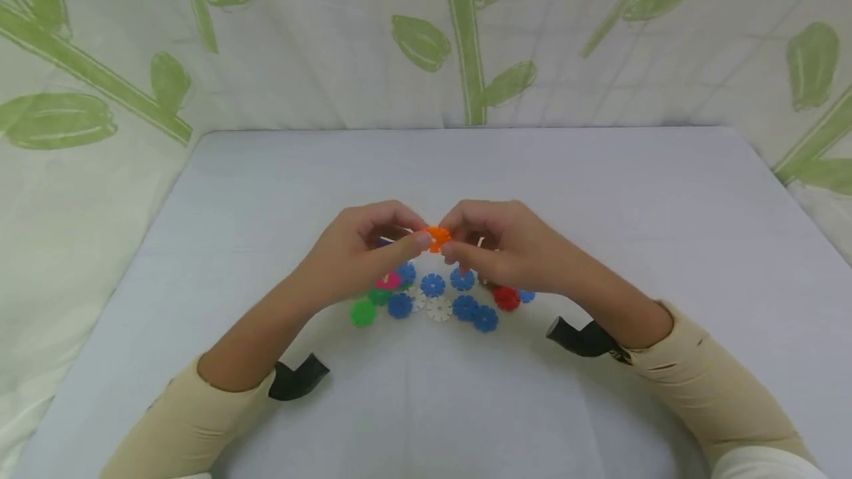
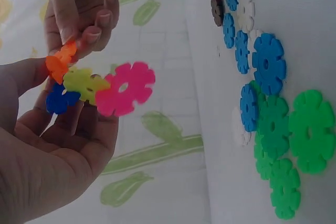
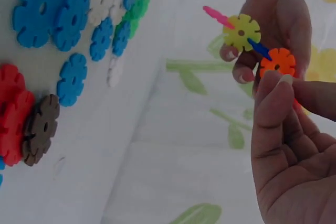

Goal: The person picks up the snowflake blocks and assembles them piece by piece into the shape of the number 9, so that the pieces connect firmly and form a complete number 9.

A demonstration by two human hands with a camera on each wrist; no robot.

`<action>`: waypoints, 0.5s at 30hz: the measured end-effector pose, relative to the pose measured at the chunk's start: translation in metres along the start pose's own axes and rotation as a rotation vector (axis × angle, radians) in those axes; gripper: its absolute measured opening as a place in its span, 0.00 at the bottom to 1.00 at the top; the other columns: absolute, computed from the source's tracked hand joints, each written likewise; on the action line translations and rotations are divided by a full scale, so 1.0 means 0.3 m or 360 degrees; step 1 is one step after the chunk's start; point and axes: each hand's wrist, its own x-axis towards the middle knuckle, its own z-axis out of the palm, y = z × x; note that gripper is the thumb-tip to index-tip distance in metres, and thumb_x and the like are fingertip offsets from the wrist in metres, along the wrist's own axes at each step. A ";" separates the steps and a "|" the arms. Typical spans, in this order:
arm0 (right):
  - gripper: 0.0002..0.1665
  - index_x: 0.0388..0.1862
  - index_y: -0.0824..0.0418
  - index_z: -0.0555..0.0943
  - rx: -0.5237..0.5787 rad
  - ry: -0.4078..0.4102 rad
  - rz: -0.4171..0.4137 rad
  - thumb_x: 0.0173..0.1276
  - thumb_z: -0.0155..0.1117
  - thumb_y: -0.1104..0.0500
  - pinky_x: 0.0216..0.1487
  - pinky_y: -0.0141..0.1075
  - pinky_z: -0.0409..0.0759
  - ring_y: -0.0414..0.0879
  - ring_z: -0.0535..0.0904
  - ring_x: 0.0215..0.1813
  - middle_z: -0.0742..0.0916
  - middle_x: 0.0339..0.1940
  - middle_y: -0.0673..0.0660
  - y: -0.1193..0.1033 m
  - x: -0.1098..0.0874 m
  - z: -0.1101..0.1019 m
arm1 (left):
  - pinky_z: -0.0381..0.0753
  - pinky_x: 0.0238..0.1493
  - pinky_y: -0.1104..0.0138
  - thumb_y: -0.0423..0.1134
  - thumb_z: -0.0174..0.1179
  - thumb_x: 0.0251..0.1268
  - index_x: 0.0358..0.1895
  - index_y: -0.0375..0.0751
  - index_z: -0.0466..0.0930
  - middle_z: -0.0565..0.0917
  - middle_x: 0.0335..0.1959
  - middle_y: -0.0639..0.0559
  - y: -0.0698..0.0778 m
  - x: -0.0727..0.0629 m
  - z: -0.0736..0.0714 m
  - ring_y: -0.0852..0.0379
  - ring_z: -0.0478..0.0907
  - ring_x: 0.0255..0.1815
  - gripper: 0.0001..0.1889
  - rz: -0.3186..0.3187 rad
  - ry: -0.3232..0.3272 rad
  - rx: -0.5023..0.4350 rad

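My left hand [image 1: 359, 253] and right hand [image 1: 509, 242] meet above the middle of the table, thumbs and fingers pinching a small orange notched disc [image 1: 437, 235] from both sides. Slotted to the orange is a dark blue disc [image 2: 56, 102], tucked near the left fingers. A yellow disc [image 3: 248, 24] joins the blue one, and a pink disc [image 2: 140, 85] sticks out at the chain's far end. In the left wrist view the orange shows as two lobes at differing angles; I cannot tell whether a second orange disc is there. Fingertips partly cover the orange.
Below the hands lie loose discs: several blue [image 1: 485, 318], white [image 1: 439, 314] and green [image 1: 363, 319] ones. Red discs [image 1: 506, 304] and a brown disc [image 3: 48, 121] lie toward the right. Black wrist mounts [image 1: 299, 381] stick out from both sleeves. A leaf-patterned curtain [image 1: 333, 43] hangs behind the white table [image 1: 426, 412].
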 end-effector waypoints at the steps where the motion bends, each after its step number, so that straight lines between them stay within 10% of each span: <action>1: 0.08 0.47 0.59 0.82 -0.0067 -0.0020 0.0015 0.70 0.66 0.66 0.30 0.39 0.84 0.42 0.81 0.33 0.86 0.33 0.46 0.004 -0.001 -0.004 | 0.86 0.39 0.58 0.39 0.63 0.71 0.45 0.43 0.85 0.86 0.39 0.54 0.000 0.000 -0.002 0.55 0.84 0.41 0.06 -0.0002 0.0013 0.0011; 15: 0.09 0.43 0.59 0.84 -0.0957 -0.0506 0.0719 0.65 0.72 0.59 0.40 0.37 0.80 0.46 0.77 0.39 0.83 0.36 0.50 0.101 -0.025 -0.012 | 0.85 0.43 0.62 0.37 0.59 0.74 0.44 0.36 0.82 0.84 0.38 0.42 -0.013 -0.005 -0.002 0.46 0.83 0.39 0.07 -0.0083 0.0014 -0.0122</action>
